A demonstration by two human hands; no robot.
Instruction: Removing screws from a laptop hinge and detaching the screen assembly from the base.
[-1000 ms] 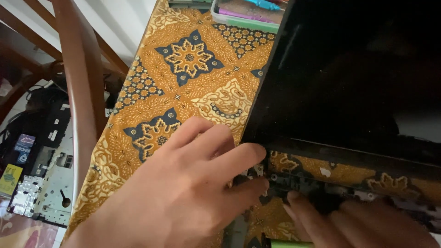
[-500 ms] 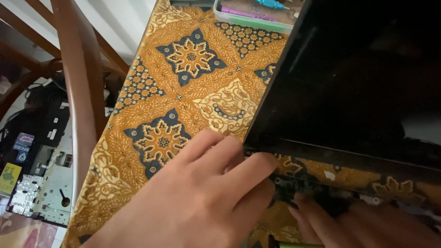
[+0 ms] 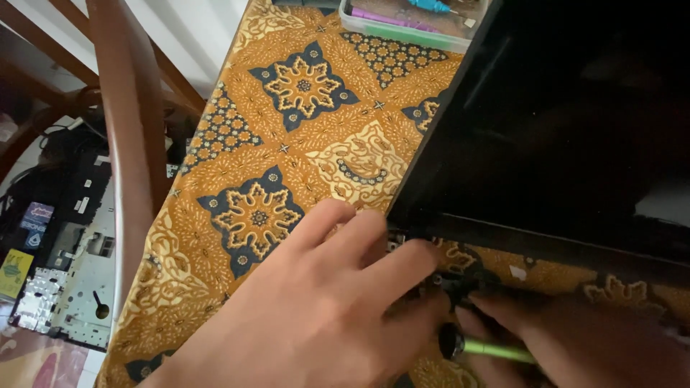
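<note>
Here left hand (image 3: 316, 316) lies flat, fingers spread, grip empty, pressing near the laptop hinge (image 3: 460, 276) to steady it. Right hand (image 3: 575, 345) grip is closed on a green-shafted screwdriver (image 3: 489, 350); its long axis runs sideways, tip end toward the left hand. Black screen panel (image 3: 568, 129) rises beyond both grips, over the patterned bench cloth (image 3: 287, 144).

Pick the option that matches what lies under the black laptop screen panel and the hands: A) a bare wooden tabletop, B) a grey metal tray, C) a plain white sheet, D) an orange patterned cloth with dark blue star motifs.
D: the orange patterned cloth spreads beneath the black screen panel, with the left hand resting on it.
</note>
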